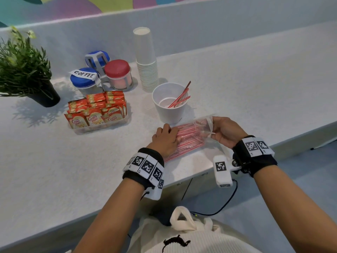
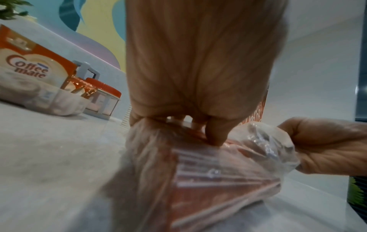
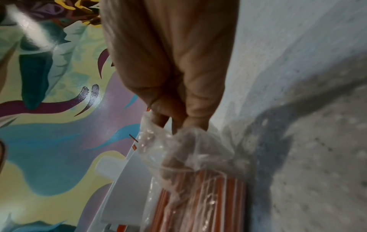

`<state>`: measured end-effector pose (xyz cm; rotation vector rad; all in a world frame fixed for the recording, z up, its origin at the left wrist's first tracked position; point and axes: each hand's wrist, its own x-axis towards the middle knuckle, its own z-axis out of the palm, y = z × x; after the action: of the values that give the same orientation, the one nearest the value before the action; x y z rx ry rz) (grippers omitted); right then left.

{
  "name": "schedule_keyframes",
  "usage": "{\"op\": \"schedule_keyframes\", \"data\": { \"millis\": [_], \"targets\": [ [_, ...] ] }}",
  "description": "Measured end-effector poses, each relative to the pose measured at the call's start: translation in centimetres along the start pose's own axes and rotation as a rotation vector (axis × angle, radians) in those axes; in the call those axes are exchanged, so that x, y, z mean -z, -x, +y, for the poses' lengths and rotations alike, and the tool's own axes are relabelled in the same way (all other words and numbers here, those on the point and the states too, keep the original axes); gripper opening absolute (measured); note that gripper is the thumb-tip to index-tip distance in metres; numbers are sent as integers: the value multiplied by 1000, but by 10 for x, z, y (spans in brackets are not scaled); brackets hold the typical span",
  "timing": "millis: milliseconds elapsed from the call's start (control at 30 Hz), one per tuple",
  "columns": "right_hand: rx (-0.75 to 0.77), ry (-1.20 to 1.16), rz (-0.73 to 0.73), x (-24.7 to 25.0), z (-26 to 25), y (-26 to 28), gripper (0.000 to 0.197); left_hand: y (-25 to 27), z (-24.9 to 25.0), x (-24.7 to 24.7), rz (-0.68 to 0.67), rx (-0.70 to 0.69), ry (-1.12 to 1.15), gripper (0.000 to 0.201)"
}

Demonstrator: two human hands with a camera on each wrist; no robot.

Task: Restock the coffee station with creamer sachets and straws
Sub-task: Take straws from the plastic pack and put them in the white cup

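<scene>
I was on the straws step: my left hand (image 1: 165,138) had its fingers (image 1: 173,129) clamped on the bag of straws (image 1: 189,140) lying on the desk (image 1: 91,161) just beside the cup (image 1: 169,114), my right hand (image 1: 225,132) pinched its loose mouth, which I reckoned needed spreading next to draw straws out.

Three jars (image 1: 118,74), one plant (image 1: 21,57), one straw bag (image 1: 186,137), one white pot (image 1: 169,111)
</scene>
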<state>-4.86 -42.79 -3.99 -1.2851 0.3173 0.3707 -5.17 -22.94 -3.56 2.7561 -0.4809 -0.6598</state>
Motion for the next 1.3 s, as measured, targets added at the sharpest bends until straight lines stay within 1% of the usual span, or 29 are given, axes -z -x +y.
{"op": "schedule_keyframes", "data": {
  "millis": [67,167,233,333,400,467,533,600,667,767,833,933,1033,1133,1200,1233,1300],
  "targets": [
    [2,119,-10,-2,-1,1,20,-1,2,3,-25,6,3,42],
    [0,296,-44,-5,-2,1,29,-3,3,8,-45,-3,14,40],
    [-4,381,-69,-7,0,0,31,-3,5,9,-37,-12,14,38],
    [33,444,-59,-13,3,-1,26,-5,8,10,-13,-20,2,34],
    [79,446,-9,-15,9,-4,19,-6,9,10,1,-30,-14,34],
    [103,387,-7,-12,16,-8,14,-8,10,13,4,-54,-43,33],
    [131,337,-28,-9,24,-11,14,-9,11,17,1,-81,-92,34],
    [142,269,24,-8,29,-12,13,-10,12,22,1,-101,-142,34],
    [149,212,41,-8,32,-13,16,-13,13,26,9,-118,-205,36],
    [170,266,42,-10,31,-14,16,-18,15,27,27,-125,-289,36],
    [179,309,63,-11,28,-15,12,-20,16,25,50,-130,-327,33],
    [258,370,106,-10,25,-16,19,-19,16,21,106,-130,-349,28],
    [286,339,64,-11,25,-9,15,-12,13,13,162,-121,-364,29],
    [335,348,40,-10,28,-3,19,1,12,2,205,-82,-365,32],
    [336,322,30,-9,31,-1,15,9,12,-5,246,-55,-366,33],
    [331,310,1,-10,33,3,12,13,12,-9,273,-37,-371,33],
    [316,341,-68,-15,36,12,13,21,12,-19,326,-10,-363,33]
  ]
}}
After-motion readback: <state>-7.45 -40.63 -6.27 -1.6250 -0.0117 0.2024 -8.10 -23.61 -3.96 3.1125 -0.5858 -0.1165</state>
